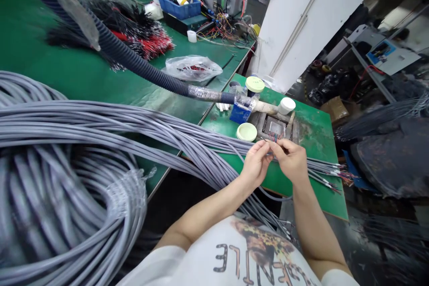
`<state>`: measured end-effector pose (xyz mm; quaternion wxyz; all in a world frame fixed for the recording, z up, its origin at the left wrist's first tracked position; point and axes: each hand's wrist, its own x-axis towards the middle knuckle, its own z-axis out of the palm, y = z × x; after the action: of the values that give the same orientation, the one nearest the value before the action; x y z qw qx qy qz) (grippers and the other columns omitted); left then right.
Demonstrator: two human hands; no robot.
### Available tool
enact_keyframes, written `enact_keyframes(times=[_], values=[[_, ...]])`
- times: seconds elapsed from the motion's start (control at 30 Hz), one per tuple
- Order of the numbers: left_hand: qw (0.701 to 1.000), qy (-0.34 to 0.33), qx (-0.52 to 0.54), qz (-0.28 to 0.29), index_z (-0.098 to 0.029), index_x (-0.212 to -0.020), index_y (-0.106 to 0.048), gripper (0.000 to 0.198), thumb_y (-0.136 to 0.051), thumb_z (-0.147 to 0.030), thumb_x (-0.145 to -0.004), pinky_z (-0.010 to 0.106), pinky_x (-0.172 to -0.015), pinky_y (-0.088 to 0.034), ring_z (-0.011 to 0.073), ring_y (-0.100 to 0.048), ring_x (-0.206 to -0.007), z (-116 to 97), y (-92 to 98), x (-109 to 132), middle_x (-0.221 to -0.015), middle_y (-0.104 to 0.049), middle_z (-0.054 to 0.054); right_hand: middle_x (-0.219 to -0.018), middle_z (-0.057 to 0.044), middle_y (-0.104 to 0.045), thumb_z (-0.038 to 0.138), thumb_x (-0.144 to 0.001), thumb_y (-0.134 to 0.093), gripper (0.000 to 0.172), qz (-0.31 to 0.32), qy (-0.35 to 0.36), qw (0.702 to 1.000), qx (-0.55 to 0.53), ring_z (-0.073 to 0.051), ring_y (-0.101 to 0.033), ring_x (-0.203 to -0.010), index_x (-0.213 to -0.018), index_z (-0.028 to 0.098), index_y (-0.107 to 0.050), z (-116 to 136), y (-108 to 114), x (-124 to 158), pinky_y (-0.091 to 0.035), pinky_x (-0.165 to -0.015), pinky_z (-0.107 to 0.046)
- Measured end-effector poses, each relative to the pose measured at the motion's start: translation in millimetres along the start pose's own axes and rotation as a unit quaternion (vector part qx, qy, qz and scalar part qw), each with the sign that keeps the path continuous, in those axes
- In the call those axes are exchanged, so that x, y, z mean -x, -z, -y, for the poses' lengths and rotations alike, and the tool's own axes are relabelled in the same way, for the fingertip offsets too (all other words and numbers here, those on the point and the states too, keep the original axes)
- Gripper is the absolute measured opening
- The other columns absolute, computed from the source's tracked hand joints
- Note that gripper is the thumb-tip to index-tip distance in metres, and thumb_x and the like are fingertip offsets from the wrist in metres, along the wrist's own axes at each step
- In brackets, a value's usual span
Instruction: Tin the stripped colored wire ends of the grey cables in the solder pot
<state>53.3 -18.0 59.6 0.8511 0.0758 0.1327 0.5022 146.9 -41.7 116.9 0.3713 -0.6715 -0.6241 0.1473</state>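
Pinching thin coloured wire cores (273,139) at the end of a grey sheathed cable (187,143), the left hand (255,164) and right hand (290,159) work close together above a green-topped bench (313,120), apparently holding the ends raised clear of the large coil (67,214), near a square metal fixture (275,127).

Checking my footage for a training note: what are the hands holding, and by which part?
The left hand and right hand pinch thin coloured wires at the end of a grey cable, held near the fingertips.

Coiled cables (50,214) lie near left on the long worktop (43,62) — a corrugated conduit (134,51) crosses above it to the smaller worktop (315,129) at right.
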Motion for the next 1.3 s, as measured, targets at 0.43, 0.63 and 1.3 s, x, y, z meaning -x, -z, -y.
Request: enact_keyframes(times=[0.43,0.63,1.3], values=[[0.988,0.114,0.08,0.068,-0.017,-0.095,-0.069,0.018,-0.065,-0.029,-0.082,0.028,-0.084,-0.048,0.0159,-0.065,-0.093,-8,9.1,5,-0.095,-0.071,0.004,-0.083,-0.001,-0.073,0.032,-0.09,-0.054,0.018,0.034,0.056,0.997,0.042,-0.017,-0.067,-0.074,-0.088,0.023,-0.07,-3,6,25,-0.049,-0.068,-0.028],[0.991,0.005,-0.097,0.09,-0.014,-0.096,-0.072,0.028,-0.075,-0.033,-0.075,0.03,-0.09,-0.043,0.0173,-0.064,-0.089,-9,22.4,12,-0.078,-0.071,0.005,-0.084,-0.003,-0.073,0.029,-0.088,-0.059,0.015,0.067,0.104,0.989,0.076,-0.017,-0.066,-0.076,-0.086,0.022,-0.072,2,28,27,-0.048,-0.07,-0.027],[0.853,-0.016,-0.483,0.197,-0.014,-0.079,-0.076,0.03,-0.061,-0.04,-0.085,0.03,-0.081,-0.045,0.0182,-0.059,-0.08,-8,49.1,26,-0.082,-0.072,0.008,-0.05,0.003,-0.056,0.025,-0.08,-0.061,0.02,-0.111,0.038,0.993,-0.025,-0.009,-0.048,-0.046,-0.063,0.017,-0.068,40,31,-7,-0.036,-0.045,-0.021]])
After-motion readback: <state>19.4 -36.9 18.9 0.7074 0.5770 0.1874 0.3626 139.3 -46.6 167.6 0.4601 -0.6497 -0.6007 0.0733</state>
